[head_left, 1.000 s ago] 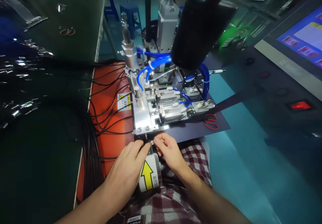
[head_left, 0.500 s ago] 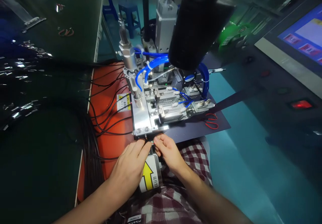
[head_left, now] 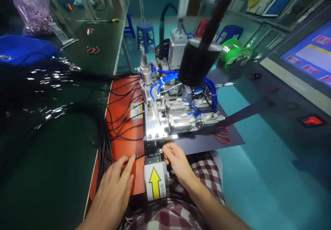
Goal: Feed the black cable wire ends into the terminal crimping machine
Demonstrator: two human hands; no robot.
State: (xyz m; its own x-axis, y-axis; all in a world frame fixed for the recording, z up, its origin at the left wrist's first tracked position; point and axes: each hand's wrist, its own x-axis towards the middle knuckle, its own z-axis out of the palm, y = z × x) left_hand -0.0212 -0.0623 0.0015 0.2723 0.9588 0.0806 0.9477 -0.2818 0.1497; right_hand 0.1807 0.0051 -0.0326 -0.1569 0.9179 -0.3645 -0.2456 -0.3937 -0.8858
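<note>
My right hand (head_left: 177, 159) pinches the small metal end of a black cable (head_left: 147, 153) at the front of the metal machine (head_left: 155, 128). Over the orange plate (head_left: 124, 119), my left hand (head_left: 116, 181) has its fingers apart, with the fingertips beside that same cable. The cable lies across a black track (head_left: 153, 158), just above a white label with a yellow arrow (head_left: 155, 183). More black cables run from the machine's left side over the orange plate.
Red-handled scissors (head_left: 223, 135) lie on the dark plate to the right. A black cylinder (head_left: 199, 62) hangs above the machine. A control panel with a screen (head_left: 310, 56) stands at the right. A thick cable bundle (head_left: 103, 147) hangs at the left table edge.
My left hand has moved left, away from the track, and its fingers have opened. My right hand still pinches at the track. The camera view has shifted, showing more of the room.
</note>
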